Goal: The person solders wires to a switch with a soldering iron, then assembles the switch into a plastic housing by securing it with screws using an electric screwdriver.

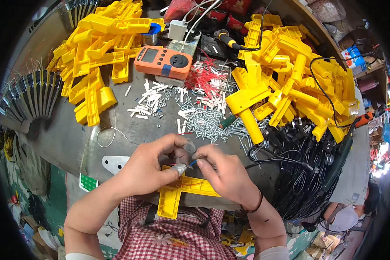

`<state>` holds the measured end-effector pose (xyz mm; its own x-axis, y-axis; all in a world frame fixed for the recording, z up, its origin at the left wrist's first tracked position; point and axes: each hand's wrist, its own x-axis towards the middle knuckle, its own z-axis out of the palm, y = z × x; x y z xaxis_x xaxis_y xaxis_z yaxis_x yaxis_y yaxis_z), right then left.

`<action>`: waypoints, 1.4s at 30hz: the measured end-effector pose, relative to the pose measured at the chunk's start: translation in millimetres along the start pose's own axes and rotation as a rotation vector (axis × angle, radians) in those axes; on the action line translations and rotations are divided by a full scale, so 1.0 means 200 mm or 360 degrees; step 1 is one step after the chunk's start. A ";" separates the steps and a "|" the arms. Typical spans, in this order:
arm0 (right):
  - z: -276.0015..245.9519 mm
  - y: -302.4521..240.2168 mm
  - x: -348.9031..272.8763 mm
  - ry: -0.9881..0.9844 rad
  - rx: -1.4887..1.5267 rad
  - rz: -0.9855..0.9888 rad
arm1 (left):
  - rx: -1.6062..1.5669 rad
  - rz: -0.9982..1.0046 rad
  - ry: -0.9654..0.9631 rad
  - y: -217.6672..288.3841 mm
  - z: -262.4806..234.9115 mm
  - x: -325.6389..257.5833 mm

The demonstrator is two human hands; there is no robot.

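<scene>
While both bare hands are close together at the near edge of the dark grey table (143, 130), the fingertips almost meet. The right hand (226, 172) has its thumb and forefinger closed on a thin blue wire (193, 163). The left hand (149, 164) has pale covers on thumb and forefinger, and its fingers are bent at the other side of this wire; whether they grip it, I cannot tell. Just below the hands is the hollow T-shaped yellow plastic housing (170, 200), with one arm pointing to the right and another toward the person's red-and-white checked apron (138, 236).

Farther away, in the middle, lies a heap of small silvery screws (206, 123), and beyond it an orange box-shaped meter (162, 63). Piles of similar yellow plastic parts are at far left and far right. Near the right side, black cables (301, 182) hang in a thick bundle.
</scene>
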<state>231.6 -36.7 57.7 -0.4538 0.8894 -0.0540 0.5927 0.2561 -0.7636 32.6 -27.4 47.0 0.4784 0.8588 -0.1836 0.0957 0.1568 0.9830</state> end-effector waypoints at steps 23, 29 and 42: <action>0.03 0.02 0.05 0.0050 0.0289 -0.0061 | 0.1162 0.1043 0.0596 -0.10 0.06 -0.02; 0.03 0.05 0.06 0.0198 -0.0483 -0.0605 | 0.0229 0.0144 0.0382 -0.03 0.02 0.01; 0.05 0.03 0.05 0.0326 -0.0499 -0.0609 | 0.0059 0.0121 0.0400 -0.07 0.04 0.00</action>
<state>223.3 -30.8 46.0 -0.5557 0.7581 0.3412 0.5949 0.6493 -0.4738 37.1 -33.9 33.3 0.2542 0.9623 -0.0969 0.1018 0.0730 0.9921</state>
